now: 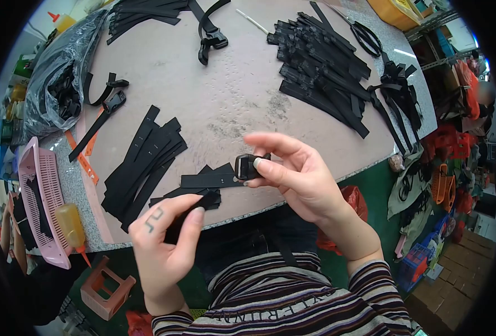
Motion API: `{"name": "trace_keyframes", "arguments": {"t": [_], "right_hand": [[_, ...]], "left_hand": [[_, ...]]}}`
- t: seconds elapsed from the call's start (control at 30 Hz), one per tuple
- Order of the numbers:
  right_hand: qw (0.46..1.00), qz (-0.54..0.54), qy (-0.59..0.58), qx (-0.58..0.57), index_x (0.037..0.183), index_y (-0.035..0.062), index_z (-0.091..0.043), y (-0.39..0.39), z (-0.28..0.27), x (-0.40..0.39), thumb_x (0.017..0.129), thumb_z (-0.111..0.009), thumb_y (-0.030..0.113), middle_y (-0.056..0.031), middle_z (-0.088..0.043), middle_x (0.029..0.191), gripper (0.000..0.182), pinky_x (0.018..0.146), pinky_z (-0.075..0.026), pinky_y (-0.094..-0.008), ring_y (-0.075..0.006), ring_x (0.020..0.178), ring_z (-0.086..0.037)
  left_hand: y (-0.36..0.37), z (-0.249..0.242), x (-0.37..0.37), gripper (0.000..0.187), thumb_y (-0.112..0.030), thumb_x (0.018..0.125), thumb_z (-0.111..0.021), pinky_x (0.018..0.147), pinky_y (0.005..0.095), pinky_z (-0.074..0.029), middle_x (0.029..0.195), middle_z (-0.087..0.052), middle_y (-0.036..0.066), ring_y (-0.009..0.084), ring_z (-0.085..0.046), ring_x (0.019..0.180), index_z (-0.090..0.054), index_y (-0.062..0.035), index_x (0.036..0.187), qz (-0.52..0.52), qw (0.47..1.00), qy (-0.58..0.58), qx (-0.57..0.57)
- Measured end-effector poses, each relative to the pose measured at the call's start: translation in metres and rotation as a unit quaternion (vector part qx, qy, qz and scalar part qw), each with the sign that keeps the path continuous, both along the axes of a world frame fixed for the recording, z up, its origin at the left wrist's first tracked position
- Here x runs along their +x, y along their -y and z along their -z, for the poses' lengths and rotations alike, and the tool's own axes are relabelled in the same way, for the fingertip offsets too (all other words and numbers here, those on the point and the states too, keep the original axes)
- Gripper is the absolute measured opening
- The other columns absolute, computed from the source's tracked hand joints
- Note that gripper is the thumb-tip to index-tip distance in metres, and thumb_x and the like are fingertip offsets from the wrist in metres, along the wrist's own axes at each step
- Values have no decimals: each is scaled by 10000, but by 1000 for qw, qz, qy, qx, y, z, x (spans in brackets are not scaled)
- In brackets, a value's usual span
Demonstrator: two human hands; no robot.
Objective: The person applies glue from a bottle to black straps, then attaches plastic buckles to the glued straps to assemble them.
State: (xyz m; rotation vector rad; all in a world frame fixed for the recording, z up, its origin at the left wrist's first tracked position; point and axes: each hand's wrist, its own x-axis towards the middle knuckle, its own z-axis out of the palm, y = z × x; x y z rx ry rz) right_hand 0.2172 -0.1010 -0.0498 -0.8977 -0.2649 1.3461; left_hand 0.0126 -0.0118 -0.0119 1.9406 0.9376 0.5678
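In the head view, my right hand (292, 171) pinches a black plastic buckle (243, 167) between thumb and fingers, just above the table's near edge. To its left, my left hand (167, 235) grips the end of a black webbing strap (207, 199) between thumb and forefinger; the rest of that strap is largely hidden by the hand. The buckle and the strap end are apart. Beneath and behind both hands lies a small stack of black straps (203, 180). A larger fanned pile of black straps (147, 151) rests left of it.
A big heap of black straps (320, 61) covers the back right, with scissors (365, 38) beside it. Straps with buckles (213, 40) lie at the back. On the left are a plastic bag of black parts (63, 84), a pink basket (49, 224) and a glue bottle (69, 224).
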Motion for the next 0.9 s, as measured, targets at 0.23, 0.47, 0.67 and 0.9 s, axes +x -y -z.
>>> {"name": "trace_keyframes", "arguments": {"t": [0.23,0.47,0.67,0.9], "right_hand": [[998,-58,-14,-26,1169,-53,-604,6,-5,3,941,-639,66,-136,-667,1064,260,839,-587,-281,-184,921,-697],[996,-86,5,-26,1163,-53,-603,12,1,0,947,-636,81,-131,-678,1012,256,775,-589,-274,-174,868,-700],[985,-162,-56,25,1168,-52,-587,13,9,-4,964,-618,94,-104,-661,949,253,704,-580,-265,-165,803,-690],[990,-122,-72,-27,1279,-68,-537,14,4,2,1045,-471,208,-156,-662,1060,368,809,-593,-306,-202,918,-698]], "left_hand": [[-1,26,2,174,-47,948,-567,412,164,-313,705,-618,54,22,-442,446,-647,70,1049,-33,960,123,-248],[-4,34,-2,182,-78,947,-600,397,164,-290,695,-632,50,14,-430,438,-661,50,1061,-18,932,144,-331],[0,42,-2,182,-141,950,-615,374,175,-238,648,-612,52,13,-365,402,-645,30,1006,38,868,202,-453],[-7,41,-13,182,-136,990,-545,351,157,-227,598,-544,18,1,-313,372,-613,33,992,-54,920,228,-313]]}}
